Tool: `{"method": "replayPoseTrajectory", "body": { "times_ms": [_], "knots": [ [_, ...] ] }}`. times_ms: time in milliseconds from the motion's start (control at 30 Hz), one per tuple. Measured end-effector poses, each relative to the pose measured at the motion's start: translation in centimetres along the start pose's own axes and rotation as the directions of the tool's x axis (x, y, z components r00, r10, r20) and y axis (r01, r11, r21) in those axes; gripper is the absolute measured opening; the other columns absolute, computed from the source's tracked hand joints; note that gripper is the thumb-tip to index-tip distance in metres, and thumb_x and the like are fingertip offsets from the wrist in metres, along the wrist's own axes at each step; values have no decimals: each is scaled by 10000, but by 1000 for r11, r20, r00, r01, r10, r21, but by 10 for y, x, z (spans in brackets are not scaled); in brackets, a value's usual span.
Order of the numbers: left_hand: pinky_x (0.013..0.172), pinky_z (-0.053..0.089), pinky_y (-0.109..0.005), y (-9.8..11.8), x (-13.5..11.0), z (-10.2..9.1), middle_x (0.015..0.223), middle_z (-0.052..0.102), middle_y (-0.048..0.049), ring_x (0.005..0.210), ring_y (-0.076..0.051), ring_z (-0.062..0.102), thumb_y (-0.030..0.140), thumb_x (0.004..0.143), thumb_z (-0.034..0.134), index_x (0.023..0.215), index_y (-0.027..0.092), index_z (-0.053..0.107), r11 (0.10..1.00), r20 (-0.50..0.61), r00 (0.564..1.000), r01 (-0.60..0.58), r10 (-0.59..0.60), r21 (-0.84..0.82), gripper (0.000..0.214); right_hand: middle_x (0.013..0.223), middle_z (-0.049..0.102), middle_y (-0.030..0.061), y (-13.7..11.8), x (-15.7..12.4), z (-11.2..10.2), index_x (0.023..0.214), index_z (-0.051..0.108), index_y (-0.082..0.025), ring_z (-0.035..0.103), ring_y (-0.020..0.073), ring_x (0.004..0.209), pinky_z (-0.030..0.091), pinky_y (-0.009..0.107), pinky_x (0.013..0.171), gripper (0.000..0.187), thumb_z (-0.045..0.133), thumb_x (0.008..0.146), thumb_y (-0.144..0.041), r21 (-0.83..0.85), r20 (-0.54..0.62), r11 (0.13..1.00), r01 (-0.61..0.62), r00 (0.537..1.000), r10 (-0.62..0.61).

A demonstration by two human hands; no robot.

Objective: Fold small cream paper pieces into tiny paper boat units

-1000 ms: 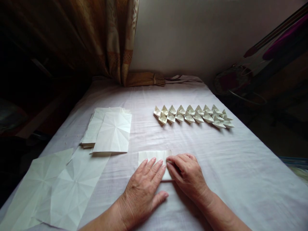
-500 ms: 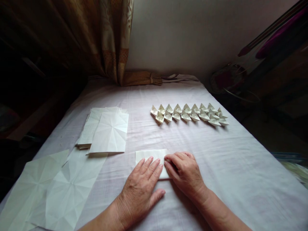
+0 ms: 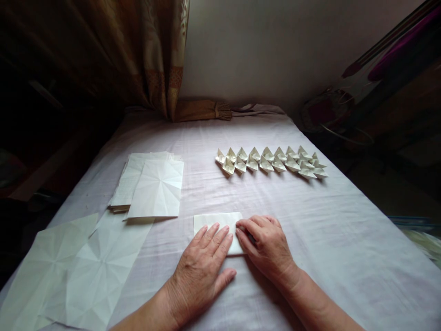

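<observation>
A small folded white paper [image 3: 215,220] lies on the white cloth [image 3: 275,202] near the front middle. My left hand [image 3: 201,271] rests flat on its near part, fingers stretched out. My right hand [image 3: 267,246] sits at the paper's right edge with its fingers curled and the fingertips pressing down on that edge. Beyond the hands, two rows of several small folded paper boats [image 3: 272,162] stand on the cloth.
A stack of creased white sheets [image 3: 149,186] lies at the left middle. Larger creased sheets [image 3: 69,271] are spread at the front left. A brown curtain [image 3: 161,59] hangs at the back, its end on the cloth. Dark clutter stands to the right.
The view has shifted slightly. Both hands stay on the folded paper in nearly the same pose.
</observation>
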State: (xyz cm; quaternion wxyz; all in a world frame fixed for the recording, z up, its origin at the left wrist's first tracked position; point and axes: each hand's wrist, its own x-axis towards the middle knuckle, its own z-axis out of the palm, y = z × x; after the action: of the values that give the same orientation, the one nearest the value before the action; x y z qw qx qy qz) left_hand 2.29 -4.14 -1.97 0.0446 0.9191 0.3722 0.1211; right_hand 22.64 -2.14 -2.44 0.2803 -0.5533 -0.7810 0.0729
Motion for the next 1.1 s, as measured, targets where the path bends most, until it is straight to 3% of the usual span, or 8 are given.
{"method": "replayPoseTrajectory", "body": {
  "times_ms": [833,1100],
  "knots": [
    [1140,327,-422,1,0,-3,1474,488,-64,1376,-251,424,502,957,461,1441,176,429,999,6,1000,30,-30,-28,584,777,657,14,2,-1,2,893,656,-231,591,166,741,333,338,807,115,542,907,-236,-8,7,1000,9,1000,-9],
    [1141,321,-429,1,-1,2,1456,509,-76,1364,-260,440,494,955,469,1397,170,486,1000,-14,1000,22,-22,-8,548,1053,625,75,0,-4,0,935,650,-228,570,240,991,375,386,892,129,625,843,-314,-7,-6,1000,-13,1000,13]
  ]
}}
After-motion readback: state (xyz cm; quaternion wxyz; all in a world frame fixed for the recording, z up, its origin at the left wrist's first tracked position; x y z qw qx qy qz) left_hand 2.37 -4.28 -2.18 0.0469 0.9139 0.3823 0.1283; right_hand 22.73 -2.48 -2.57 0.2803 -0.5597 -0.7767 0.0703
